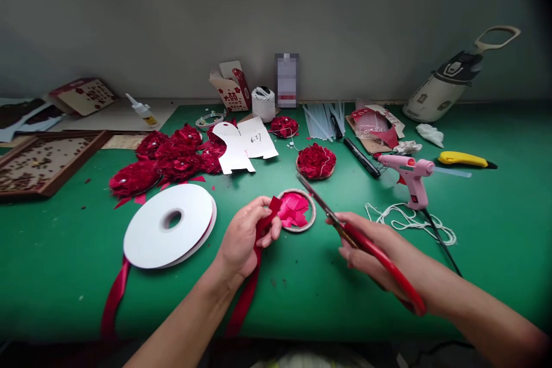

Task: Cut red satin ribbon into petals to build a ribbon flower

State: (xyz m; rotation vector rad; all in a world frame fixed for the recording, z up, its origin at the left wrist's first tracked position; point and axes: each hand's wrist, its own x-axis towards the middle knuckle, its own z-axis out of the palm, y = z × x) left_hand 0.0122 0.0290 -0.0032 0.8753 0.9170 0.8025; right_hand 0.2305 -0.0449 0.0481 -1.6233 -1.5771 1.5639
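Head view, left hand: my left hand [244,236] is closed on the end of the red ribbon [248,293], pinched between thumb and fingers.
Head view, ribbon: it runs from my grip down toward me across the green tabletop [64,264]; another strand goes under the white ribbon spool [170,233].
Head view, right hand: my right hand [366,244] is clamped on the red-handled scissors [345,227], blades slightly apart, tips above the round ring [296,211] holding pink cut pieces.
Head view, nearby: the pink glue gun [409,175] stands right of the scissors; red ribbon flowers [172,158] lie behind the spool.
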